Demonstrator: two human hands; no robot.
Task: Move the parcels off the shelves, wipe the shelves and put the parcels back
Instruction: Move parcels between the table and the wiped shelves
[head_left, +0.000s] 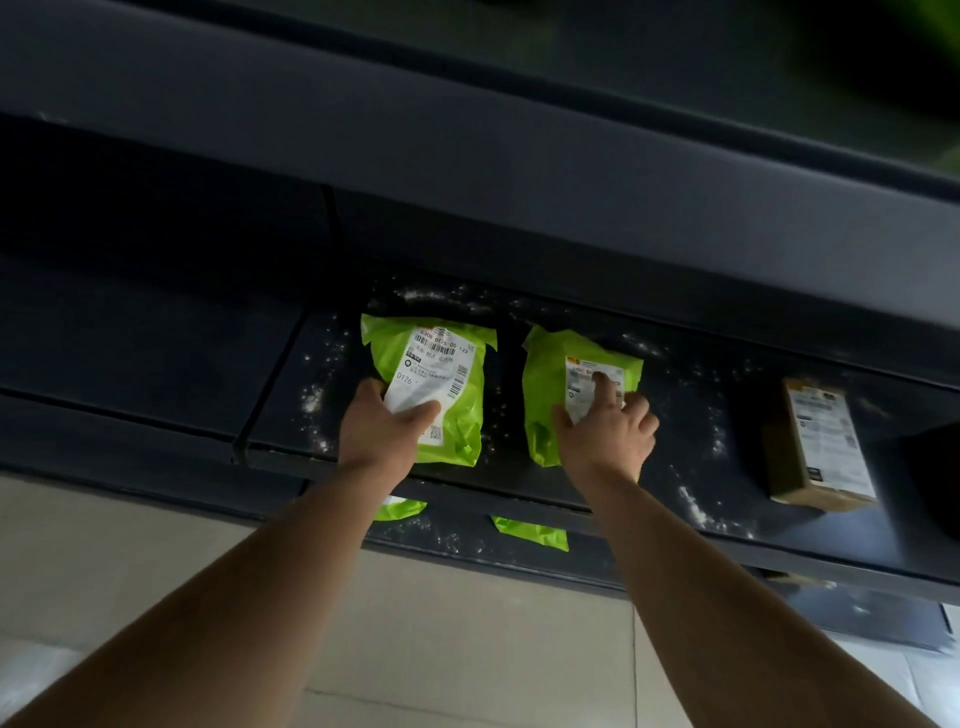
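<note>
Position: left parcel (441, 364) and right parcel (550, 374) lie side by side on dusty shelf (701, 405), long axes pointing away. At their near ends, left hand (382, 426) fingers pinch a corner; right hand (605, 436) lies on top, index straight, grip unclear.

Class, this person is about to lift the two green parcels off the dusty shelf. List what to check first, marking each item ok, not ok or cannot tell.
1. The left hand grips the left green parcel, thumb across its label: ok.
2. The right hand holds the right green parcel firmly: cannot tell; its forefinger lies on the label.
3. The two parcels lie apart, free to lift singly: ok.
4. The brown box is clear of both hands: ok, it lies further right.
5. The shelf is ready for wiping: not ok, dusty, parcels on it.
6. A set-down spot: cannot tell, none in view.
</note>
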